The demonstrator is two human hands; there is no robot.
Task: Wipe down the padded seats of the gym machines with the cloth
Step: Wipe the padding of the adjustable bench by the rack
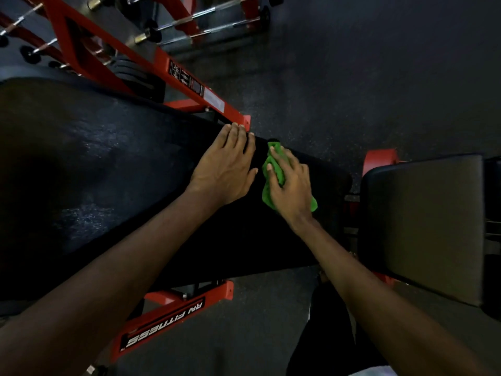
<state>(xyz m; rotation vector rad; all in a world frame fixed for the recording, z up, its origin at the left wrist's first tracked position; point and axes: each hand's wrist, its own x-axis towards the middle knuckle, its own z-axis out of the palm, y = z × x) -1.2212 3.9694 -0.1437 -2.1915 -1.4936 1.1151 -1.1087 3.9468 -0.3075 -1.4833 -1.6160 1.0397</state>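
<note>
A long black padded bench [113, 169] runs from the left edge toward the centre right. Its left half shows damp, shiny patches. My left hand [226, 169] lies flat on the narrow end of the pad, fingers spread and reaching its far edge. Just to the right, my right hand [288, 185] presses a crumpled green cloth [271, 169] onto the same pad; the cloth sticks out beyond the fingers and near the wrist. A second, smaller black seat pad [428, 226] sits at the right, apart from both hands.
Red steel frame beams [162, 66] run behind the bench and another red beam [168, 321] with white lettering lies below it. Barbells on a red rack [206, 25] stand at the top. Dark speckled rubber floor [352, 77] surrounds the machines. My dark trouser leg [325, 335] is at the bottom.
</note>
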